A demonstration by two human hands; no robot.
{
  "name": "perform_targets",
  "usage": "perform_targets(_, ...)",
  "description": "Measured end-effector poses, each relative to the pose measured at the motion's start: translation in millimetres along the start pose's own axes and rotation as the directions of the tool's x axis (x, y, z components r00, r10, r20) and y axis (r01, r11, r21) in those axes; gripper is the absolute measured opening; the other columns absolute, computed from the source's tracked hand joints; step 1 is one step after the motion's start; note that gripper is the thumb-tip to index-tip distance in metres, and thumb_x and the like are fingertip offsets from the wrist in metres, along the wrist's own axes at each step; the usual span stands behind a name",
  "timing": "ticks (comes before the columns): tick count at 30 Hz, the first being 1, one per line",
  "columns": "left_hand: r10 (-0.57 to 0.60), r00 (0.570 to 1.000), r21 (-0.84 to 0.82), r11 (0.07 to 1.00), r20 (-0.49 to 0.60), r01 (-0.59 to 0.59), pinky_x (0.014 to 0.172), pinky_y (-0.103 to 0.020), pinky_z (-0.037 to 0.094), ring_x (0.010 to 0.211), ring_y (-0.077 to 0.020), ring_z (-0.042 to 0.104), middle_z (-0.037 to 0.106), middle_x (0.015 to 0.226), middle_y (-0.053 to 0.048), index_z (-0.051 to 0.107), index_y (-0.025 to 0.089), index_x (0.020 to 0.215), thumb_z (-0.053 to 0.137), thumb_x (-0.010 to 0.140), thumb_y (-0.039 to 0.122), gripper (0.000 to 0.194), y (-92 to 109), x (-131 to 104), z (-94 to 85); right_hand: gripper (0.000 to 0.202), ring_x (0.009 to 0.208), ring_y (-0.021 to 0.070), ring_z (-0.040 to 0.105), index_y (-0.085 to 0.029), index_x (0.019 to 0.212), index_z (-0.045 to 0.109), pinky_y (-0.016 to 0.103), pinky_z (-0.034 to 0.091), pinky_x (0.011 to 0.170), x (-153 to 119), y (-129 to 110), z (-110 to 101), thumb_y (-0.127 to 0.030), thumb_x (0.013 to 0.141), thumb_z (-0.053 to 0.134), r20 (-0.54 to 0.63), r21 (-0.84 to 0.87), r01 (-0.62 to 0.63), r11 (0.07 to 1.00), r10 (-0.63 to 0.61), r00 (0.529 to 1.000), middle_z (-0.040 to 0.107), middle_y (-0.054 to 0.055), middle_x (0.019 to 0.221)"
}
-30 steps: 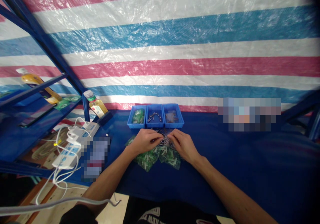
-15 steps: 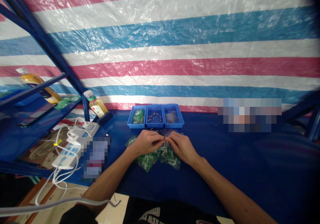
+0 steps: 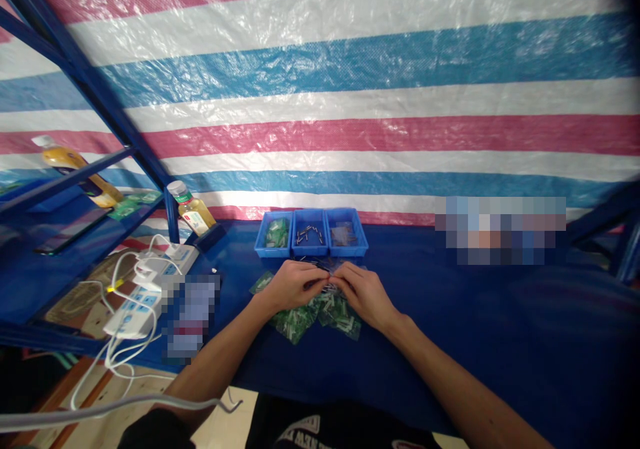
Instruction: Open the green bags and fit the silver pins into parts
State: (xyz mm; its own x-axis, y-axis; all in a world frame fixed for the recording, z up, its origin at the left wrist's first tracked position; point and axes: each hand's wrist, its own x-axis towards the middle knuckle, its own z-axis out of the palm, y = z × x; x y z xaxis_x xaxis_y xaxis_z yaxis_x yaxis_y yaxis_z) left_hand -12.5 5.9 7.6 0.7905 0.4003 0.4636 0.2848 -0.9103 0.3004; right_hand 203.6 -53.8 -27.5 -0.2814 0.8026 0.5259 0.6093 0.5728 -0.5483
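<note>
Fingertips meet between my left hand [image 3: 295,283] and my right hand [image 3: 361,290], both closed in a pinch. Whatever they pinch is too small and covered to name. Below and around them lie green-tinted clear packets [image 3: 296,322] with small pale pieces inside, and another such packet [image 3: 343,314] lies under my right hand. Some dark thin pieces [image 3: 311,261] show just beyond the fingers. Three blue bins stand in a row behind: the left bin [image 3: 273,252] holds green packets, the middle bin [image 3: 310,251] small dark-and-silver rods, the right bin [image 3: 349,251] clear packets.
On the left are a white power strip [image 3: 131,317] with tangled white cables, a bottle of yellowish liquid [image 3: 193,210], and a blue metal shelf [image 3: 115,119] bearing an orange bottle [image 3: 83,172]. A grey cable [image 3: 125,405] crosses the lower left. A striped plastic sheet [image 3: 350,135] hangs behind.
Both hands stay in the same place, with only a slight shift of the fingertips. The bins and packets have not moved.
</note>
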Motion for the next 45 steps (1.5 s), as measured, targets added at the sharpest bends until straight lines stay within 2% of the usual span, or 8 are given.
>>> perform_targets(11,-0.026,0.999,-0.022,0.999,0.045,0.027,0.063,-0.023,0.044,0.066,-0.0123,0.062,0.067,0.073,-0.003,0.071,0.016,0.093,0.05,0.103,0.026,0.025,2.2,1.9,-3.5,0.014,0.084,0.0198,0.069,-0.025,0.101,0.066,0.032,0.055,0.08,-2.5,7.9,5.6,-0.029,0.105,0.053,-0.015,0.033,0.002,0.999,-0.001,1.0,0.071,0.005,0.096)
perform_targets(19,-0.033,0.997,-0.002,0.999,0.067,0.033,0.064,-0.022,0.043,0.068,-0.0126,0.064,0.068,0.076,-0.004,0.071,0.016,0.092,0.05,0.104,0.027,0.026,-0.1,0.9,-2.1,0.014,0.082,0.0195,0.068,-0.025,0.098,0.064,0.032,0.055,0.08,-2.7,6.7,4.2,-0.026,0.104,0.053,-0.011,0.047,0.002,0.999,-0.002,1.0,0.07,0.004,0.094)
perform_targets(32,-0.067,0.996,-0.018,0.998,0.067,0.068,0.074,-0.024,0.051,0.081,-0.0152,0.072,0.077,0.092,-0.006,0.073,0.018,0.103,0.052,0.104,0.029,0.023,-6.5,-2.8,2.6,0.018,0.086,0.0187,0.07,-0.025,0.101,0.067,0.029,0.055,0.082,-1.8,6.3,4.0,-0.014,0.101,0.052,-0.069,0.038,0.033,0.999,-0.03,0.997,0.071,0.004,0.099)
perform_targets(45,-0.082,0.995,-0.016,0.996,0.062,0.083,0.075,-0.024,0.052,0.082,-0.0156,0.072,0.077,0.092,-0.006,0.073,0.018,0.104,0.052,0.103,0.028,0.024,-5.0,-2.1,2.6,0.015,0.087,0.0191,0.068,-0.024,0.101,0.066,0.031,0.054,0.082,-1.5,4.5,2.2,-0.02,0.104,0.051,-0.054,0.053,0.005,0.999,-0.002,0.999,0.07,0.005,0.1)
